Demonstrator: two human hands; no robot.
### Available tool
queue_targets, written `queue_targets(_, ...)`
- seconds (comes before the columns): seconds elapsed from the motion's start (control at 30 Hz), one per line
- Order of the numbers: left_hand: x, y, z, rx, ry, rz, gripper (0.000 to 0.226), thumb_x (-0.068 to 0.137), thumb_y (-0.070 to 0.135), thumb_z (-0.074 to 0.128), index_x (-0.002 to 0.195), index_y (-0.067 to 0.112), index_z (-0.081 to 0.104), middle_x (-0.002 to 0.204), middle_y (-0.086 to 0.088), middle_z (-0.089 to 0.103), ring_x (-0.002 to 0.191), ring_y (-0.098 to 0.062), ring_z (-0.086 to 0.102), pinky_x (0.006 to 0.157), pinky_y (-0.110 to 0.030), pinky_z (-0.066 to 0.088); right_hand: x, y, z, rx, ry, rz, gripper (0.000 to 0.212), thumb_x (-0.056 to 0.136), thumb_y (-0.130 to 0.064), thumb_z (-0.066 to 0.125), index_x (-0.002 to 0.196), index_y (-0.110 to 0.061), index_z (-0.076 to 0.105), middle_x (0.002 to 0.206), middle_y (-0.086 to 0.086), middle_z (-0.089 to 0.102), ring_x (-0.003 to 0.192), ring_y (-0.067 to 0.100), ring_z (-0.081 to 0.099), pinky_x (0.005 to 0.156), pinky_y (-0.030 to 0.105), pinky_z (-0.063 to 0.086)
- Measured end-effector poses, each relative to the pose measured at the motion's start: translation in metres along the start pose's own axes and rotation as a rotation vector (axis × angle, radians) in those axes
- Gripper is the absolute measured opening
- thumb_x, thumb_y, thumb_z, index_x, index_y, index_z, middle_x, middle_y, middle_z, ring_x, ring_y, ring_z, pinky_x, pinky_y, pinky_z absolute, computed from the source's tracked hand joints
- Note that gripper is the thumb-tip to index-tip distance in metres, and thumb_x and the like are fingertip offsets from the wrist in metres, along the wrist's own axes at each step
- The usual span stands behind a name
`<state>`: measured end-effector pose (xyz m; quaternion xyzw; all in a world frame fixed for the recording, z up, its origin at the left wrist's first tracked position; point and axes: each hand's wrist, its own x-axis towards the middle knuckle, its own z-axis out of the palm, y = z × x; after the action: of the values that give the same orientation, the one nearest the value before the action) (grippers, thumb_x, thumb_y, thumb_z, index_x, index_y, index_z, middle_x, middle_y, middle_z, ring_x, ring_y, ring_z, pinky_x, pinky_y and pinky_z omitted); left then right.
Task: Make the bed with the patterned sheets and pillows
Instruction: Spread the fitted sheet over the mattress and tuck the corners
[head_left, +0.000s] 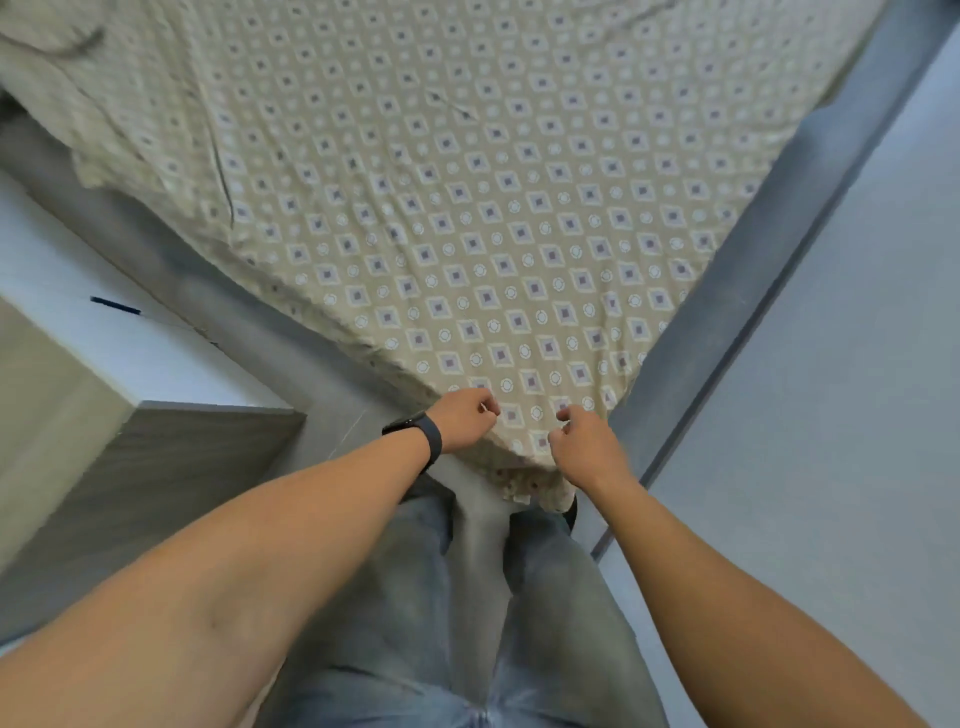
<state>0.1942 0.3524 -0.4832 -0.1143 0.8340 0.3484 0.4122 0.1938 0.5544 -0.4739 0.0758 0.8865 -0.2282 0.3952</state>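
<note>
Patterned sheet (467, 208), tan with rows of purple diamonds and small white rings, lies spread over the bed and comes to a corner right in front of my legs. Both my hands are on that corner. My left hand (465, 418), with a dark watch (418, 434) on the wrist, has its fingers curled and pinches the cloth at the sheet's near left edge. My right hand (584, 447) is curled too, its thumb and forefinger nipping the fabric close to the tip of the corner; the fingertips themselves are turned under, so I cannot see how much cloth they hold. A bit of the sheet hangs down below my hands over the edge, and its underside is lost in shadow against my jeans (467, 623).

Farther up on the left, the sheet is bunched into loose folds, and its far parts run off the top of the view. Whatever lies beneath it is covered. A grey bed frame (753, 260) borders the right side, with pale floor (857, 415) beyond. On my left stands a wood-grain cabinet (156, 467) with a white top, cut off at the edge. The whole view is soft and slightly blurred.
</note>
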Motion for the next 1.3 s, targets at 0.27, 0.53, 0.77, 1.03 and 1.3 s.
queue_targets(0.27,-0.149,-0.015,-0.157,-0.082,0.236,0.048,0.020,0.098,0.021,0.048,0.112,0.022,0.064,0.103,0.003,0.065,0.091,-0.017,0.062,0.075,-0.030,0.051,-0.094,-0.203,-0.087,-0.211,0.183,-0.391,0.036,0.100,-0.034,0.045,0.131,-0.022,0.060,0.126,-0.001,0.062,0.104,0.020,0.062,0.087,0.042,0.055)
queue_targets(0.53,-0.244,-0.064,-0.337,0.017,0.519,0.082,0.021,0.100,0.025,0.047,0.114,0.023,0.063,0.102,0.005,0.065,0.084,-0.013,0.062,0.069,-0.030,0.049,-0.133,-0.372,-0.114,-0.216,0.318,-0.582,0.035,0.101,-0.035,0.047,0.131,-0.024,0.061,0.130,-0.005,0.060,0.113,0.015,0.058,0.088,0.036,0.052)
queue_targets(0.77,-0.256,-0.067,-0.397,-0.116,0.655,0.088,0.020,0.098,0.028,0.050,0.109,0.026,0.066,0.099,0.010,0.063,0.083,-0.012,0.062,0.078,-0.034,0.055,-0.139,-0.461,-0.129,-0.294,0.357,-0.744,0.034,0.102,-0.041,0.046,0.131,-0.029,0.061,0.129,-0.011,0.059,0.117,0.010,0.054,0.091,0.034,0.050)
queue_targets(1.03,-0.236,-0.060,-0.480,-0.074,0.725,0.103,0.016,0.096,0.032,0.051,0.104,0.031,0.065,0.091,0.013,0.065,0.081,-0.012,0.064,0.078,-0.039,0.057,-0.089,-0.559,-0.157,-0.336,0.390,-0.840,0.034,0.101,-0.042,0.045,0.130,-0.030,0.060,0.131,-0.010,0.059,0.120,0.012,0.053,0.091,0.036,0.051)
queue_targets(1.3,-0.181,-0.064,-0.542,-0.084,0.651,0.105,0.014,0.097,0.028,0.053,0.100,0.033,0.066,0.092,0.012,0.067,0.079,-0.015,0.066,0.075,-0.039,0.058,-0.039,-0.604,-0.191,-0.346,0.360,-0.809,0.035,0.103,-0.042,0.044,0.132,-0.030,0.058,0.134,-0.010,0.057,0.123,0.015,0.051,0.094,0.038,0.050)
